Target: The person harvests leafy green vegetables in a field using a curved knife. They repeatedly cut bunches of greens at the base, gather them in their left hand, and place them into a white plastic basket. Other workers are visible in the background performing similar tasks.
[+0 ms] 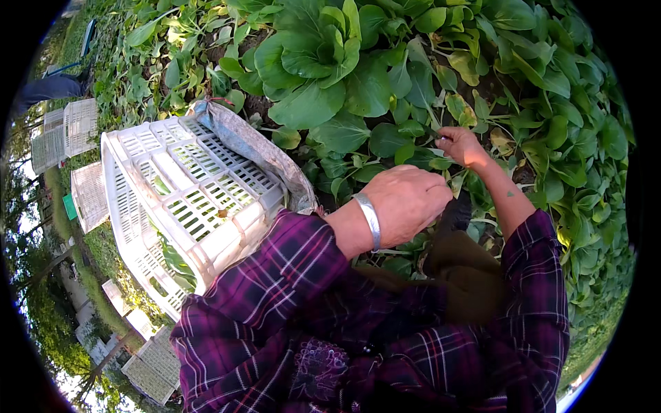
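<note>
My left hand (405, 206), with a silver bangle (368, 221) on the wrist, is bent palm-down over low leaves near my dark shoe (455, 212). Its fingers curl under and away from view, so what they hold is hidden. Further out, my right hand (458, 146) pinches a small dark tool (434, 133) with a shiny spot, possibly a knife. That tool meets the pale stalks of a leafy green (419, 85). A large green rosette (323, 57) of the same kind of vegetable grows just beyond.
A white slatted plastic crate (191, 170) lies tilted at my left with green leaves (175, 260) inside. A woven sack (253, 147) hangs along its edge. More crates (80, 126) stand farther left, near another person's leg (51, 90). Dense greens (583, 155) cover the right side.
</note>
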`<state>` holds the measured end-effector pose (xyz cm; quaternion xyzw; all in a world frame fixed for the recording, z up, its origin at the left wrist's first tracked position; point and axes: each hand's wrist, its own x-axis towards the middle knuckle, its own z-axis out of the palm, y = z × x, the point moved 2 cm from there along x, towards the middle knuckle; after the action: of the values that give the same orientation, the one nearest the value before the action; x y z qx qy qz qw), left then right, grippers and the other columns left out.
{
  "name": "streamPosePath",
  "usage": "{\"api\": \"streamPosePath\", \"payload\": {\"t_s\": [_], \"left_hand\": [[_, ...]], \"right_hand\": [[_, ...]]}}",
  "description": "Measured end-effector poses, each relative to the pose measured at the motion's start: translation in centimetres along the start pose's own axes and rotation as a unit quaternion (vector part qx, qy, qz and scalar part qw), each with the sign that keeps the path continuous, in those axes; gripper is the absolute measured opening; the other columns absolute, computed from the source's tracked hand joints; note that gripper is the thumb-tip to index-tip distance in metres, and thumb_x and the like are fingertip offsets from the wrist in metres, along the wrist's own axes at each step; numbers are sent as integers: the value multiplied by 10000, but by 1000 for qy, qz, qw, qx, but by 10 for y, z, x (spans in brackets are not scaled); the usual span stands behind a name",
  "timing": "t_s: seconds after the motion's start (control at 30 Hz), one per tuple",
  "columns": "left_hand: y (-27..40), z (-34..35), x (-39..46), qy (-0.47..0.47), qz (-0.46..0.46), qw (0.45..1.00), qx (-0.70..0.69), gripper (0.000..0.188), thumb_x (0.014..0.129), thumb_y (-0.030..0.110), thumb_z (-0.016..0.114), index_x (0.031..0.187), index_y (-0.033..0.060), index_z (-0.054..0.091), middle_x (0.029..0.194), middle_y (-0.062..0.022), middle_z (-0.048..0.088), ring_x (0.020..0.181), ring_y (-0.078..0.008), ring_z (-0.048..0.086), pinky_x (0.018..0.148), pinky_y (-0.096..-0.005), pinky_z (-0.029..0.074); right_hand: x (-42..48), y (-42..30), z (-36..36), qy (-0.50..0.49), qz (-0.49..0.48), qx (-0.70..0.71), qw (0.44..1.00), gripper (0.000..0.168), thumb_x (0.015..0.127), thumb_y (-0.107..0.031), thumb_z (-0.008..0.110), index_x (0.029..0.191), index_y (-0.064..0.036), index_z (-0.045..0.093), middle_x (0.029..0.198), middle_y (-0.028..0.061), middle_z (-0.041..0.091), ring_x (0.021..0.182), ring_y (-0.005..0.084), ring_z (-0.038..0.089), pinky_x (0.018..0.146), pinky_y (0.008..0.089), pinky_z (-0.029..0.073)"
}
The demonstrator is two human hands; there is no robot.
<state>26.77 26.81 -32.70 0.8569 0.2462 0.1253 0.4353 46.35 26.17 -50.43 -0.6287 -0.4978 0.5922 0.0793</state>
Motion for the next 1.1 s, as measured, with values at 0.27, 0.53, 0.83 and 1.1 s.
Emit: {"api": "streamPosePath", "payload": {"t_s": [0.27, 0.53, 0.83, 1.1], "left_hand": [[-136, 6, 83, -61, -208, 923, 318, 173, 676, 63, 509, 841, 47, 556, 905, -113, 538, 884, -264, 513, 768, -347, 407], [-193, -44, 18, 95, -268, 887, 363, 239, 694, 18, 474, 926, 45, 523, 975, -110, 535, 906, -287, 521, 780, -358, 421], [-190, -47, 25, 79, -270, 877, 391, 405, 692, 41, 486, 1085, 137, 491, 1178, -113, 433, 881, -294, 534, 750, -376, 440], [-207, -60, 32, -27, -442, 830, 340, 403, 721, 64, 512, 1117, 112, 456, 1168, -104, 422, 950, -292, 518, 789, -379, 438]], "right_hand": [[-22, 8, -53, -142, 90, 20, 986, 241, 751, -113, 568, 966, -4, 569, 703, 25, 569, 535, 81, 484, 524, 225, 421], [30, -55, -18, -11, -28, 242, 970, 255, 792, -157, 552, 995, -4, 539, 742, 13, 554, 586, 61, 478, 511, 193, 388], [114, -80, 53, 210, -47, 185, 959, 229, 775, -149, 536, 953, -7, 563, 694, 45, 569, 544, 101, 501, 548, 237, 430], [128, -84, 57, 162, 18, 148, 975, 189, 791, -135, 501, 933, -27, 562, 741, 16, 572, 549, 67, 464, 493, 206, 381]]}}
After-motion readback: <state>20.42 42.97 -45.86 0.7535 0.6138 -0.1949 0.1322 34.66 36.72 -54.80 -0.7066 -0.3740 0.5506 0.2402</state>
